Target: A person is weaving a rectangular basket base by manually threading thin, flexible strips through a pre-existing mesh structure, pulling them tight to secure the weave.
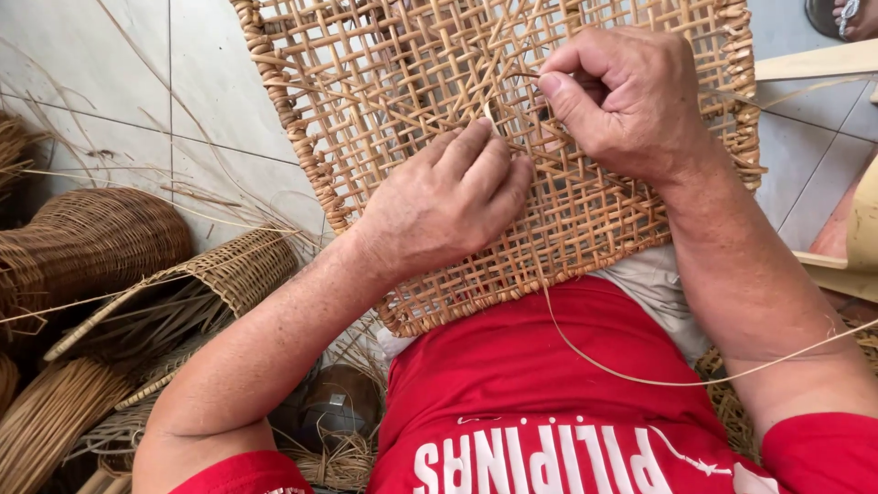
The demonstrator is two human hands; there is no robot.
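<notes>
A flat open-weave rattan panel (366,82) with a braided rim rests on my lap against my red shirt. My left hand (448,201) lies palm-down on the weave near its middle, fingers pressing the strands. My right hand (631,101) is above it at the upper right, thumb and fingers pinched on a thin rattan strand (521,75) threaded into the mesh. A long loose strand (640,377) trails from under the panel across my shirt toward the right.
Several woven baskets, one dome-shaped (101,238) and one conical (219,274), lie heaped at the left on a tiled floor (91,64). Loose rattan fibres are scattered around them. Wooden slats (814,64) and another person's foot (855,14) show at the upper right.
</notes>
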